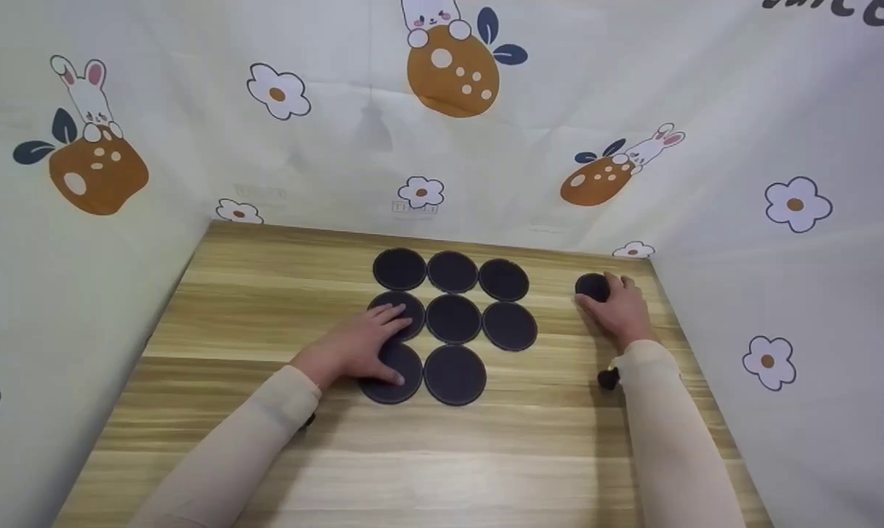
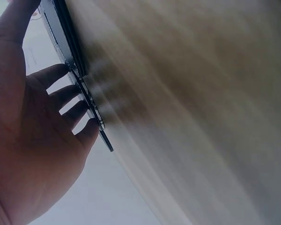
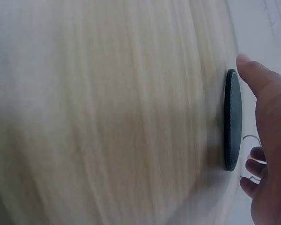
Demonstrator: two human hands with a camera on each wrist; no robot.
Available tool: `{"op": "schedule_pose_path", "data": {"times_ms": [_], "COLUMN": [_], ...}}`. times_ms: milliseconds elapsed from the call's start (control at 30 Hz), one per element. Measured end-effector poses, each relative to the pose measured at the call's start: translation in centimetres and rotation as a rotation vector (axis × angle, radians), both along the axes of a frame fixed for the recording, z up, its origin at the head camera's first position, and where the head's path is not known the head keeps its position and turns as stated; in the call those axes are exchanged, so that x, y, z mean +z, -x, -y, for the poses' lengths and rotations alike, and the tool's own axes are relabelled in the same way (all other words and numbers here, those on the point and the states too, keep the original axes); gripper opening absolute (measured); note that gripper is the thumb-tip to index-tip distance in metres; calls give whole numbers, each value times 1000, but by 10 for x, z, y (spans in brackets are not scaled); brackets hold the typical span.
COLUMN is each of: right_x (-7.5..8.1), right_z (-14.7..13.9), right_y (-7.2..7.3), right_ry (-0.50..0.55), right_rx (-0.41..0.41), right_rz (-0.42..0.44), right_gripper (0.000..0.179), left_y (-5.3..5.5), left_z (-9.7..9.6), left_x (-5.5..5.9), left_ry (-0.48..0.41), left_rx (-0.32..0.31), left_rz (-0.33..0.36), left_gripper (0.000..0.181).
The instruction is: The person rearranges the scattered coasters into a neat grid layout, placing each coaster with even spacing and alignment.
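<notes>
Several round black coasters with stitched rims lie flat on the wooden table. They form three touching rows; the back row holds a coaster (image 1: 452,272) in its middle, and the front row has two. My left hand (image 1: 358,341) rests spread over the left column. Its fingers touch the middle-row left coaster (image 1: 413,331), and its thumb lies on the front-left coaster (image 1: 387,392). Off to the right, my right hand (image 1: 624,312) hovers around a separate black coaster (image 3: 232,122), thumb and fingers apart at its two sides. That coaster sits on the table and looks layered at its edge.
A wood-grain table (image 1: 530,455) fills the lower head view. White cloth (image 1: 325,161) printed with rabbits, oranges and flowers rises behind it and on both sides. Small dark devices sit at the wrists, one by the right cuff (image 1: 647,359).
</notes>
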State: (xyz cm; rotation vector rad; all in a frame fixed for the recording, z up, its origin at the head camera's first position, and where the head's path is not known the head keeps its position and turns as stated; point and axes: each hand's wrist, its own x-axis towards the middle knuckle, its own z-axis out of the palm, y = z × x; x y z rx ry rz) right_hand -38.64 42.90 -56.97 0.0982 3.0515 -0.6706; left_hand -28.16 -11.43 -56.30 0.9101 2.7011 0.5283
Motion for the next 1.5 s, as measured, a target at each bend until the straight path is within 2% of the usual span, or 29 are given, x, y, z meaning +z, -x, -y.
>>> {"op": "schedule_pose_path", "data": {"times_ms": [200, 767, 1100, 1500], "right_x": [-8, -18, -11, -3], "right_z": [-7, -9, -3, 17], "right_y": [3, 7, -8, -46], "right_ry": [-1, 40, 85, 104], "right_rx": [13, -6, 85, 237], "right_rz": [45, -49, -109, -152], "right_gripper": [107, 98, 94, 86], "left_y": [0, 1, -1, -1], "left_z": [-2, -2, 0, -1], "left_x": [-1, 0, 1, 4], "left_ry": [16, 5, -10, -3], "left_rx": [4, 8, 13, 15], "left_rz": [17, 27, 17, 25], "left_gripper": [113, 112, 112, 111]}}
